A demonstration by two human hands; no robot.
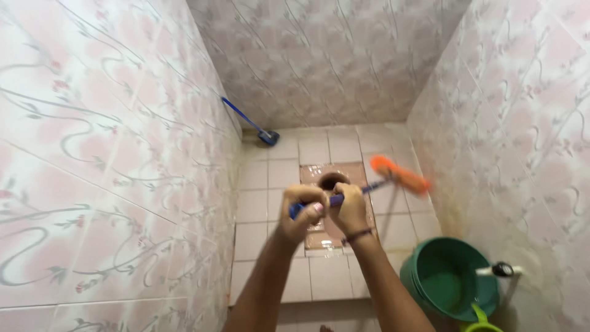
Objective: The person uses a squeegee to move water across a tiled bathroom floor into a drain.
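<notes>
Clearly we grip the blue brush handle (344, 197) with left hand (302, 212) and right hand (350, 209) clamped around it, its orange head (399, 175) right of the squat toilet (334, 181), so a wild swing could strike the green bucket (452, 276).

Bucket (447, 280) right of floor toilet (332, 182), second brush (249, 122) leaning, perhaps, in far-left corner
</notes>
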